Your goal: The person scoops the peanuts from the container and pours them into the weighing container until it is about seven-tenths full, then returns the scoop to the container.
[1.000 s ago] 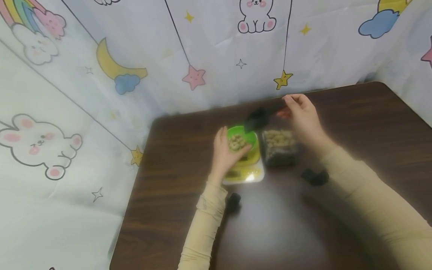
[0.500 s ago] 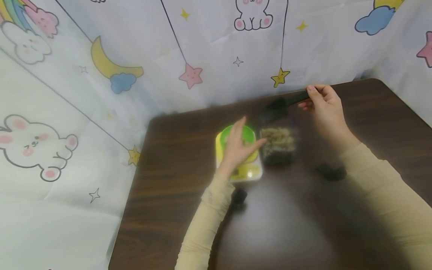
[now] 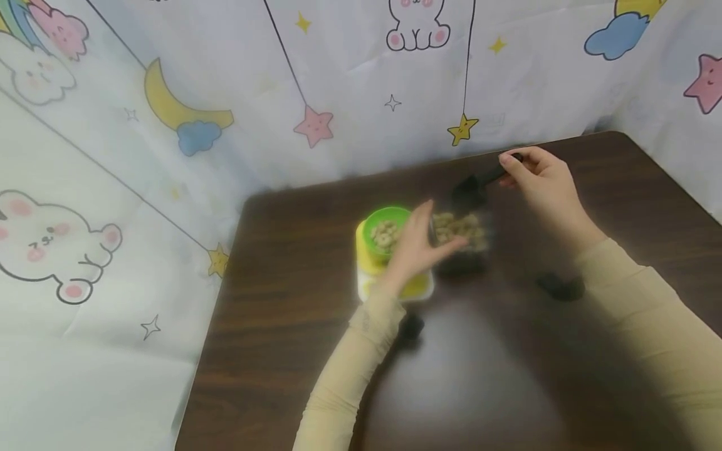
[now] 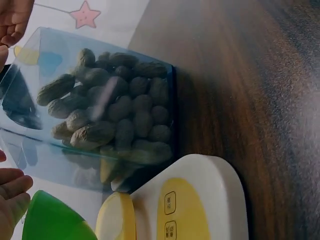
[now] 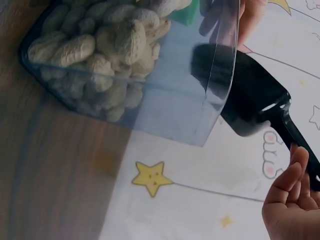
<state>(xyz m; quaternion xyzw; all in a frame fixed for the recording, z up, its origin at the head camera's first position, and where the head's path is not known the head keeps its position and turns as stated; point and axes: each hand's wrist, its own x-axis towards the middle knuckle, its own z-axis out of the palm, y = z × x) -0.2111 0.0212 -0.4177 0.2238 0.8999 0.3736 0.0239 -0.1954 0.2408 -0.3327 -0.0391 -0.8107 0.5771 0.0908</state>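
Note:
My right hand (image 3: pixel 549 188) pinches the handle of a black scoop (image 3: pixel 470 188) over the clear container (image 3: pixel 459 262) of unshelled peanuts. In the right wrist view the scoop head (image 5: pixel 250 95) is at the container's mouth; what it holds is hidden. My left hand (image 3: pixel 416 247) is spread between the green bowl (image 3: pixel 399 215) and the container, its thumb over the container's near left side; contact is unclear. Pale nuts (image 3: pixel 385 235) lie in the bowl, which sits on a yellow and white scale (image 3: pixel 366 285). In the left wrist view the container (image 4: pixel 52 47) stands beside the scale (image 4: pixel 227 187).
The brown table (image 3: pixel 282 282) runs back to a white cloth (image 3: pixel 350 81) printed with cartoons. A dark blurred object (image 3: pixel 410 327) shows beside my left wrist, and another (image 3: pixel 559 287) near my right sleeve.
My left hand has moved right, from beside the bowl toward the container. My right hand has carried the scoop from the bowl's edge to above the container, shifting slightly left and lower in the last half second.

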